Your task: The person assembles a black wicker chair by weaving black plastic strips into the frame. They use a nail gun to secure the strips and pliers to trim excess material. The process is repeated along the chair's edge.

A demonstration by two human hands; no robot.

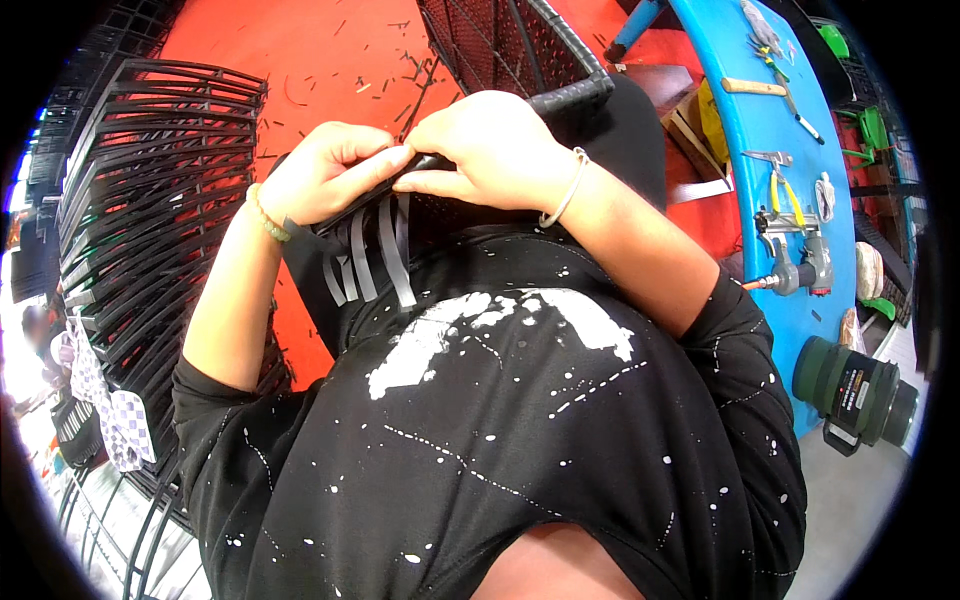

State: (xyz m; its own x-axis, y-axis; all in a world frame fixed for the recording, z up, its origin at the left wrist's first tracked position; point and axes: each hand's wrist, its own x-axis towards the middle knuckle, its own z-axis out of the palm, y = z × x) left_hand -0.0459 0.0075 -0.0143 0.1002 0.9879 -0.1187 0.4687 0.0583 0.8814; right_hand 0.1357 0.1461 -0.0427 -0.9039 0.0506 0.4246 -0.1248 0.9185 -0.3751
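Observation:
A black woven basket-like frame (pixel 505 50) rests against my lap, its thick wrapped rim running down towards my hands. My left hand (pixel 325 172) is closed, thumb and forefinger pinched together at the near part of the rim. Facing it, my right hand (pixel 490 150) grips the dark rim (pixel 432 162) between thumb and curled fingers. The fingertips of both hands almost meet. A thin dark strand (pixel 418 100) stands up just beyond them. Below the hands are several pale grey bands (pixel 392 250); whether they are loose strips or trouser stripes I cannot tell.
Stacked black slatted frames (pixel 165 200) fill the left side. Dark offcuts litter the red floor (pixel 330 60). On the right, a blue table (pixel 715 50) carries a wooden-handled hammer (pixel 755 87), yellow-handled pliers (pixel 785 195) and an air tool (pixel 795 272). A green-and-black cylinder (pixel 850 392) is near its close end.

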